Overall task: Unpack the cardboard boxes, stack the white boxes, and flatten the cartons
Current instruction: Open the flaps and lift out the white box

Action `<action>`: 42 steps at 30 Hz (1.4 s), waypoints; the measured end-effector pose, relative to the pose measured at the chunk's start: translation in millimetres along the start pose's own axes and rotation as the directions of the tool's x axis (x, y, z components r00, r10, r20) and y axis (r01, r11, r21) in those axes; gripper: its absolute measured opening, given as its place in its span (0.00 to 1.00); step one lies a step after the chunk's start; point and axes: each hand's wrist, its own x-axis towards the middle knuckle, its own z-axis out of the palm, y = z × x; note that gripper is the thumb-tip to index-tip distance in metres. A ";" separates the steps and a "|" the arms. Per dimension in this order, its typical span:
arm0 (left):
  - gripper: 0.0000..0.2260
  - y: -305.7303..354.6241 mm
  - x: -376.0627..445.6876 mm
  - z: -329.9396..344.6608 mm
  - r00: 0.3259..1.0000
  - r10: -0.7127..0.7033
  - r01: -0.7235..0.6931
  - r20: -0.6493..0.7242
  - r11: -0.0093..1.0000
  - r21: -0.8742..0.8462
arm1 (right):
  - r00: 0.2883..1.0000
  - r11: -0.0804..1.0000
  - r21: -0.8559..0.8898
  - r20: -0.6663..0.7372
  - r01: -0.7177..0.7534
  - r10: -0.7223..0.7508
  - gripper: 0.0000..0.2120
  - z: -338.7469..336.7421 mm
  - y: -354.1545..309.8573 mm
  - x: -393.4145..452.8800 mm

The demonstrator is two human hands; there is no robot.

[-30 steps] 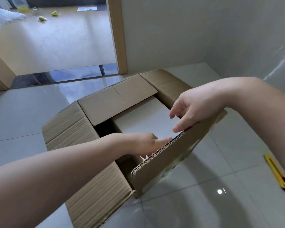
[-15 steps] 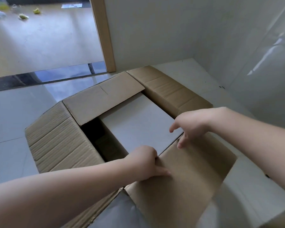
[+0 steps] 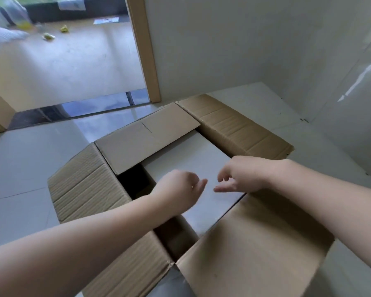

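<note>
A brown cardboard carton point(image 3: 84, 185) stands on the tiled floor with its top open. Its near flap point(image 3: 255, 249) lies folded outward toward me, the left and right flaps are spread, and the far flap point(image 3: 146, 140) still leans over the opening. Inside lies a white box point(image 3: 193, 159), its flat top showing. My left hand point(image 3: 180, 189) and my right hand point(image 3: 240, 176) hover just above the white box near the carton's middle, fingers loosely curled, holding nothing. A dark gap shows along the white box's left side.
White walls point(image 3: 244, 50) close in behind and to the right of the carton. A wooden door frame point(image 3: 144, 50) stands at the back, with a doorway to another room whose floor holds small yellow scraps point(image 3: 48, 36) and a paper sheet.
Both hands have let go of the near flap, which was pushed down and outward and now lies open. The hands have moved in over the white box.
</note>
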 end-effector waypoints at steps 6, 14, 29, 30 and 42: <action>0.25 -66.7 22.6 -5.9 0.964 -0.232 0.227 0.129 0.973 0.048 | 0.992 0.994 -0.081 -0.104 0.068 -0.076 0.27 -7.3 -30.0 35.1; 0.30 -82.6 18.5 -11.0 0.952 -0.277 0.244 0.130 0.943 0.225 | 0.986 0.992 -0.097 -0.136 0.085 -0.098 0.27 -7.2 -34.4 44.9; 0.34 -173.1 76.6 -102.6 0.948 -0.117 0.257 -0.297 0.832 0.491 | 0.932 0.990 -0.125 -0.348 0.063 -0.103 0.24 -49.0 -34.4 75.4; 0.34 -177.3 79.6 -101.5 0.943 -0.127 0.271 -0.308 0.830 0.488 | 0.933 0.990 -0.122 -0.343 0.067 -0.106 0.24 -47.4 -37.4 78.9; 0.31 -219.8 126.8 -67.7 0.913 -0.356 0.402 -0.200 0.870 0.287 | 0.984 0.947 -0.308 -0.172 -0.093 0.041 0.26 -21.5 -1.8 101.1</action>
